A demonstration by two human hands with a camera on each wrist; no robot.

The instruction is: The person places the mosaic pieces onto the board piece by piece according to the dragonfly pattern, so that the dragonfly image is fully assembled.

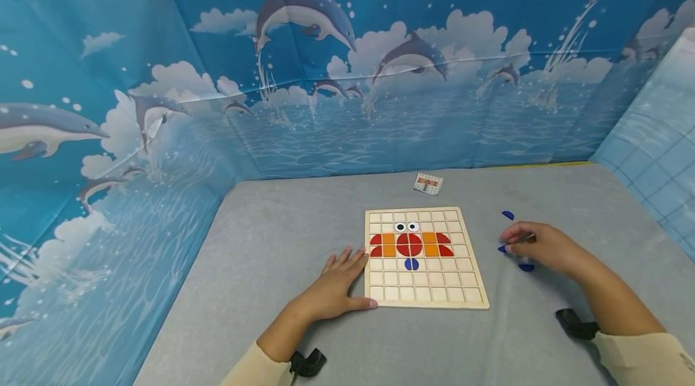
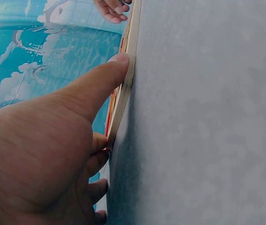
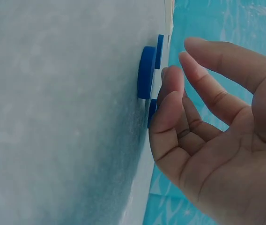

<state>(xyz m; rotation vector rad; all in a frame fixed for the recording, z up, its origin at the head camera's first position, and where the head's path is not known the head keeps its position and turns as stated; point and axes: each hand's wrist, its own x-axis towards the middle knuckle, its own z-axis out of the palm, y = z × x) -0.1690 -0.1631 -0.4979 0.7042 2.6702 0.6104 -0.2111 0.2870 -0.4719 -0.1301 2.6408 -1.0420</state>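
A square wooden grid board (image 1: 426, 295) lies on the grey tabletop. Set in its cells are two eye tiles (image 1: 406, 227), a red disc (image 1: 409, 245) made of wedges, orange squares (image 1: 388, 245), red curved pieces at both ends and a small blue disc (image 1: 411, 264). My left hand (image 1: 339, 286) rests at the board's left side, fingers spread, with the thumb on its near left corner. Three loose blue curved pieces (image 3: 146, 72) lie right of the board. My right hand (image 1: 548, 247) hovers close by them, thumb and fingertips apart, nothing between them.
Behind the board lies a small picture card (image 1: 428, 184) showing a similar pattern on a grid. A blue dolphin-print cloth (image 1: 347, 120) hangs at the back and the left of the table. Black straps (image 1: 308, 363) sit at both wrists.
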